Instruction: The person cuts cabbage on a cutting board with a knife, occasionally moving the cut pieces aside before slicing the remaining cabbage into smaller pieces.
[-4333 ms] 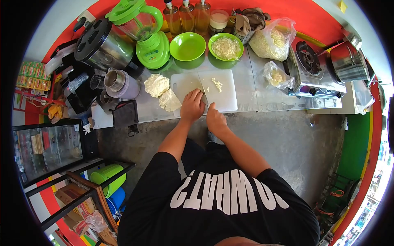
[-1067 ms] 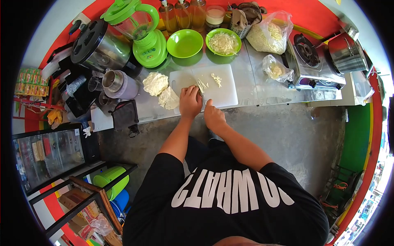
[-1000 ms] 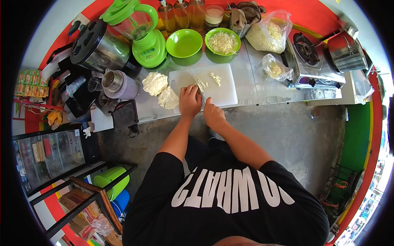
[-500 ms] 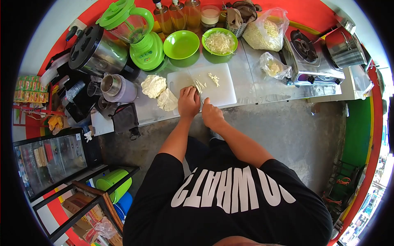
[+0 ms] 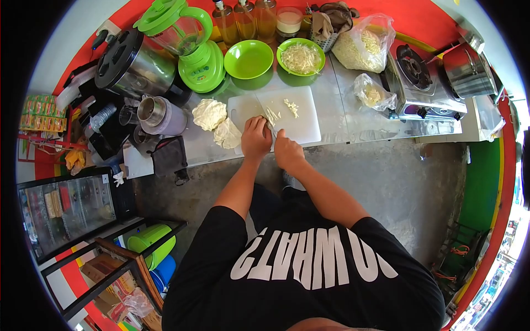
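On the white cutting board (image 5: 305, 118), my left hand (image 5: 257, 136) has its fingers curled and pressed down near the front; what lies beneath them is mostly hidden. My right hand (image 5: 288, 151) is closed round the handle of a knife (image 5: 274, 131) whose blade stands beside my left fingertips. Thin pale strips (image 5: 272, 116) lie just past the blade, and a small pile of chopped pale pieces (image 5: 291, 108) sits further back on the board. Left of the board are two pale cabbage-like pieces (image 5: 210, 114), one partly overlapping the board's edge.
Behind the board stand an empty green bowl (image 5: 248, 59) and a green bowl of shreds (image 5: 301, 57). A green blender (image 5: 200, 67) and a steel flask (image 5: 161, 116) are at the left. Bagged shreds (image 5: 364, 48), a small bag (image 5: 374, 92) and a stove (image 5: 422, 94) are at the right.
The whole view has shifted slightly, moving the counter items a little to the right. Both hands keep nearly the same place on the board, with the same grips.
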Available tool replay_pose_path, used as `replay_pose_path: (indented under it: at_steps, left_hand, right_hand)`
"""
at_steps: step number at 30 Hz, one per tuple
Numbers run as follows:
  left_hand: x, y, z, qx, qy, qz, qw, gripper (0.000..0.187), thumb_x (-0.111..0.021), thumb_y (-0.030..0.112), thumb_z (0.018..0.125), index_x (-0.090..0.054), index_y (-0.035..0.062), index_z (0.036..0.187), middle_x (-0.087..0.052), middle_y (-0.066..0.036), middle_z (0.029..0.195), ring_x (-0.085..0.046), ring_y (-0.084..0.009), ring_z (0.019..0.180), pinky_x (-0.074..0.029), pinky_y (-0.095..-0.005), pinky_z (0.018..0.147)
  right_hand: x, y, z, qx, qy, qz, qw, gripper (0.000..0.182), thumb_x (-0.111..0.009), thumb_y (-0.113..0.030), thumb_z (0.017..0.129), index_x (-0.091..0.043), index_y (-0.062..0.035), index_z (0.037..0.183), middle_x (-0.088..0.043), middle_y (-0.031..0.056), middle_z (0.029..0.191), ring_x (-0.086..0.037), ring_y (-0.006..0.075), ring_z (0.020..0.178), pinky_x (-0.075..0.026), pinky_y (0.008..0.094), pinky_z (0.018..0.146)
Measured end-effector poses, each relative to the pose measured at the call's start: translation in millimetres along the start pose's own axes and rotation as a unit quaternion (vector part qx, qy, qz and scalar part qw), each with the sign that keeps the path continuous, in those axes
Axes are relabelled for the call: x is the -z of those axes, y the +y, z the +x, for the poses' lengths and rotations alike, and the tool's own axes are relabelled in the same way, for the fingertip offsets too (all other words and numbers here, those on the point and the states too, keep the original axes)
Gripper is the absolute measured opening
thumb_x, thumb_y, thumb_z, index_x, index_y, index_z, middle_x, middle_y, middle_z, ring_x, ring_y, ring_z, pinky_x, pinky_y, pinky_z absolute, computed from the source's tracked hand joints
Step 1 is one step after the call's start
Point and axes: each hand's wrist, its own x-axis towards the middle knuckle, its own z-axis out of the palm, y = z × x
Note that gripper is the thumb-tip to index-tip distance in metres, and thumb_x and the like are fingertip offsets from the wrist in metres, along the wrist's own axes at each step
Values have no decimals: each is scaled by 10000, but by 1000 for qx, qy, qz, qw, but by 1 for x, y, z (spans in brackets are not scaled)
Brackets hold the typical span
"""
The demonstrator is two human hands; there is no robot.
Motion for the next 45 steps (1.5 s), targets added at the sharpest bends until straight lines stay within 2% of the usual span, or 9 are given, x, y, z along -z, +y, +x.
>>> replay_pose_path:
  at_steps: [7, 9, 12, 19, 21, 24, 37, 43, 45]
  left_hand:
    - [1, 2, 1, -2, 11, 1, 1000, 194, -620, 55, 833, -665, 32, 1021, -673, -96, 1121, -615, -333, 1102, -538, -429, 893]
    - [3, 4, 2, 9, 4, 1, 1000, 207, -630, 54, 830, -675, 25, 1030, -682, -104, 1122, -622, -335, 1103, -537, -427, 903]
    - [3, 5, 1, 15, 1, 4, 1000, 206, -632, 56, 832, -674, 25, 1031, -683, -101, 1123, -626, -331, 1097, -539, -424, 899]
    - [0, 2, 2, 13, 21, -15, 1000, 187, -626, 67, 855, -663, 39, 1036, -679, -98, 1111, -626, -330, 1088, -538, -426, 895]
    - [-1, -1, 1, 17, 14, -12, 1000, 185, -626, 67, 857, -663, 40, 1036, -679, -101, 1112, -628, -332, 1085, -537, -429, 895]
    - [-2, -1, 0, 24, 11, -4, 1000, 182, -623, 66, 859, -661, 40, 1035, -678, -105, 1113, -629, -336, 1081, -537, -433, 896]
    - [2, 3, 2, 79, 1, -51, 996, 186, -627, 65, 854, -691, 20, 1024, -691, -127, 1113, -666, -363, 983, -540, -426, 845]
    - [0, 2, 3, 52, 23, -32, 998, 177, -627, 61, 859, -691, 13, 1016, -694, -136, 1095, -673, -362, 979, -546, -412, 829]
    - [-1, 0, 4, 45, 22, -34, 998, 178, -628, 57, 856, -691, 11, 1016, -695, -136, 1095, -673, -362, 979, -548, -413, 825]
  right_hand:
    - [-5, -1, -12, 4, -20, 3, 1000, 362, -614, -25, 899, -399, 54, 1180, -708, 306, 997, -716, 453, 978, -589, 490, 852]
    - [-17, 1, -11, 16, 29, -33, 999, 301, -588, -88, 952, -426, 39, 1171, -730, 255, 933, -747, 399, 906, -615, 450, 785]
    - [-13, -1, -2, -5, 4, 10, 1000, 353, -632, -6, 885, -406, 36, 1153, -712, 298, 981, -725, 436, 957, -601, 475, 815]
    - [-5, -4, -2, 15, 12, -3, 1000, 352, -633, -16, 890, -404, 34, 1153, -716, 286, 963, -730, 433, 936, -605, 475, 799]
    - [-12, -4, -8, -1, 5, -18, 1000, 269, -596, -92, 948, -430, 13, 1130, -730, 261, 963, -746, 394, 921, -615, 447, 790]
    - [-18, -3, -4, 0, 2, 10, 1000, 346, -617, -15, 892, -399, 43, 1155, -711, 297, 960, -727, 445, 935, -602, 481, 806]
    - [-15, -1, -6, 27, 5, 4, 1000, 337, -604, -28, 891, -403, 43, 1152, -710, 295, 948, -731, 442, 923, -601, 480, 790]
    - [-2, -4, 6, 35, 6, -20, 999, 326, -602, -29, 897, -408, 39, 1150, -715, 284, 940, -735, 429, 920, -603, 471, 789]
    - [-2, -4, 5, 27, 11, -29, 999, 356, -661, -76, 897, -429, 31, 1145, -734, 240, 940, -751, 376, 910, -617, 423, 773]
